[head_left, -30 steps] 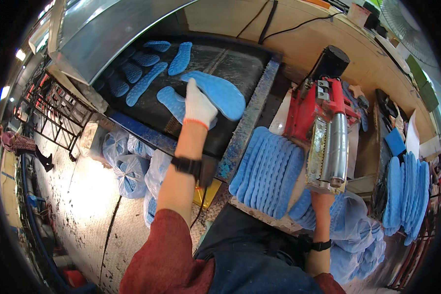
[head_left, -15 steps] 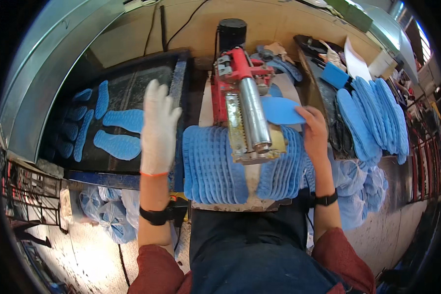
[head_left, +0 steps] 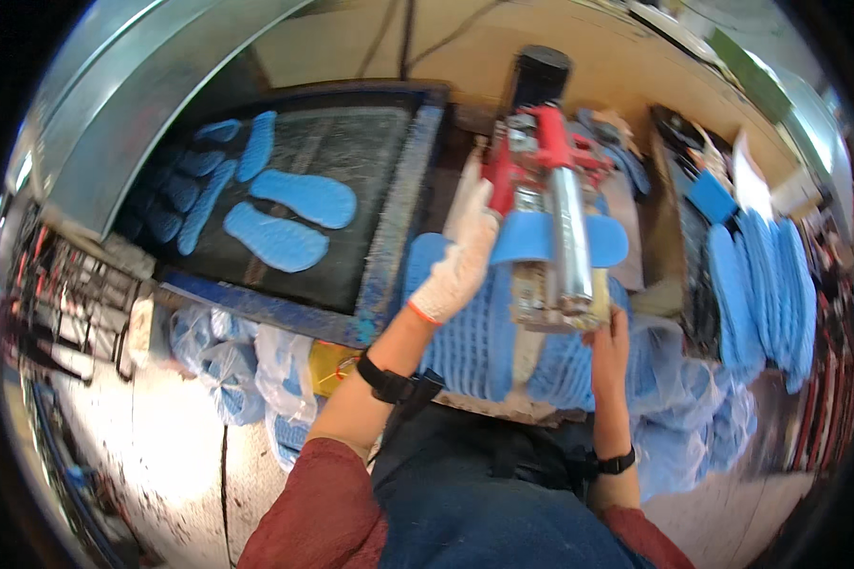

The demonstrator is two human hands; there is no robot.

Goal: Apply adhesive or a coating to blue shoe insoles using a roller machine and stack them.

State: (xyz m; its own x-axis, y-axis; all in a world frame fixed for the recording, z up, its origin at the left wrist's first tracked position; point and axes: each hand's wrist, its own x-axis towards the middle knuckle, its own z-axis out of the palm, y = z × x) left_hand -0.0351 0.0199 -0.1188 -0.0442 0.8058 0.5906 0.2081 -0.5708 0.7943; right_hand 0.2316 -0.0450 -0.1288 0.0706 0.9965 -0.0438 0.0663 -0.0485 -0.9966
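A flat blue insole (head_left: 524, 237) lies across the red press-like machine (head_left: 552, 142), its middle hidden behind the metal roller (head_left: 570, 237). My left hand (head_left: 460, 261), in a white glove, is held beside the insole's left end, fingers stretched out together; whether it touches is unclear. Bare, my right hand (head_left: 611, 353) is below the roller, at the right row of standing blue insoles (head_left: 565, 370), with thumb and fingers apart. Another row of textured blue insoles (head_left: 465, 356) stands left of it, partly behind my left forearm.
On the left, a dark blue-edged tray (head_left: 408, 190) carries several blue insoles (head_left: 304, 197). More insoles (head_left: 764, 294) lean together on the right-hand bench beside a blue block (head_left: 712, 197). Plastic bags (head_left: 678, 417) of blue pieces sit below on both sides.
My right hand has let go of the insole and dropped to the standing row. My left hand has swung right to the machine. The insole now spans behind the roller; the view has shifted.
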